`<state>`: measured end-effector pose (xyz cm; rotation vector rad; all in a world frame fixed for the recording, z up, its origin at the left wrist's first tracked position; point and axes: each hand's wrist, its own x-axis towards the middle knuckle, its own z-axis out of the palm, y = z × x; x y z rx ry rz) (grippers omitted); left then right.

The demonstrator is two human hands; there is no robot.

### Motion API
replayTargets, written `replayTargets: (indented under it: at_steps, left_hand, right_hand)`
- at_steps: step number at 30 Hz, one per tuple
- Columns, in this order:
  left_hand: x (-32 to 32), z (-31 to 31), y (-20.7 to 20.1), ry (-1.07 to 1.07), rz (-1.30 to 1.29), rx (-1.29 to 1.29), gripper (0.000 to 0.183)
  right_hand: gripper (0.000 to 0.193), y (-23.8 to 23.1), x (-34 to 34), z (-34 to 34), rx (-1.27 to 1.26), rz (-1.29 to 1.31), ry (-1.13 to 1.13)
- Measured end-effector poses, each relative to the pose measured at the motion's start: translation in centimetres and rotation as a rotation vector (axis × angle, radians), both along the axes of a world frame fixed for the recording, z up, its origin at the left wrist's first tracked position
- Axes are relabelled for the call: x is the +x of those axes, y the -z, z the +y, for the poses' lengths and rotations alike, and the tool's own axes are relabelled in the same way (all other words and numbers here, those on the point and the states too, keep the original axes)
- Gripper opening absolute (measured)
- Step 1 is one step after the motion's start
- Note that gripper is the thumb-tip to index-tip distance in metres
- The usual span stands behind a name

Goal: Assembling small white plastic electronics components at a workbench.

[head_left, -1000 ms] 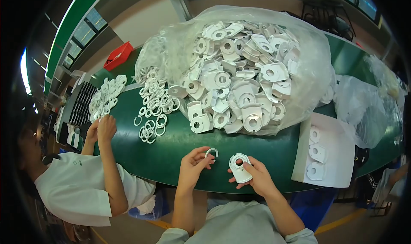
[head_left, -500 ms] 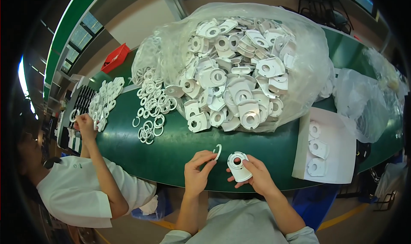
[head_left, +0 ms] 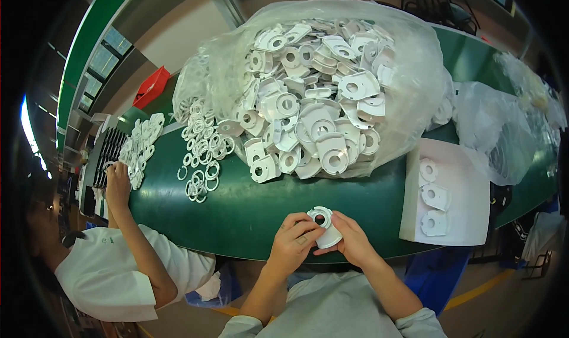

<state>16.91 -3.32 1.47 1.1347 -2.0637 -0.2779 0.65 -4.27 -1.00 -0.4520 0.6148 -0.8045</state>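
Note:
In front of my body, just over the table's near edge, both hands meet at one white plastic part (head_left: pixel 329 238) with a round, holed end. My right hand (head_left: pixel 354 241) grips its right side, thumb near the top. The fingers of my left hand (head_left: pixel 290 241) are closed and pressed against the round end from the left. A thin white open ring is at that end, hard to tell apart from the part. Beyond lies a big clear plastic bag (head_left: pixel 418 95) heaped with similar white parts (head_left: pixel 335 159). Loose white rings (head_left: pixel 211 171) are piled to its left.
A white box (head_left: pixel 468 219) at the right holds three white parts (head_left: pixel 435 197). Crumpled clear bags (head_left: pixel 495 130) lie behind it. On the left, a co-worker (head_left: pixel 118 267) reaches toward a black-slotted rack (head_left: pixel 112 145) beside more white parts (head_left: pixel 142 145). A red bin (head_left: pixel 152 87) stands farther back.
My left hand has moved right, bringing the open ring onto the round end of the white part. The co-worker's hand has lowered slightly toward the rack.

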Motion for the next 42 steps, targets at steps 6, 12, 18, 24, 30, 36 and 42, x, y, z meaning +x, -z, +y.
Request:
replayTargets:
  at_steps: [6, 12, 18, 24, 30, 36, 42]
  left_hand:
    - [0.0, -0.1, 0.6, 0.007, -0.009, 0.001, 0.035]
    - [0.1, 1.0, -0.4, 0.025, -0.269, -0.086, 0.037]
    - [0.0, 0.6, 0.1, 0.141, -0.252, -0.071, 0.039]
    - [1.0, 0.4, 0.9, 0.233, -0.182, -0.008, 0.038]
    - [1.4, 0.2, 0.9, 0.247, -0.17, -0.081, 0.044]
    - [1.6, 0.7, 0.6, 0.138, -0.183, 0.081, 0.047]
    - [0.1, 2.3, -2.0, -0.139, 0.525, 0.264, 0.039]
  right_hand:
    - [0.036, 0.2, 0.1, 0.0, -0.007, -0.005, 0.016]
    - [0.032, 0.4, 0.2, 0.3, -0.051, 0.045, 0.018]
    - [0.031, 1.3, 0.4, 0.7, -0.139, 0.18, 0.039]
    - [0.031, 0.5, 0.3, 1.0, -0.13, 0.147, 0.06]
    - [0.028, 0.4, 0.6, 1.1, -0.148, 0.131, 0.071]
    - [0.03, 1.1, 0.4, 0.9, -0.196, 0.119, 0.124]
    - [0.037, -0.5, -1.3, 1.6, -0.222, -0.079, 0.112]
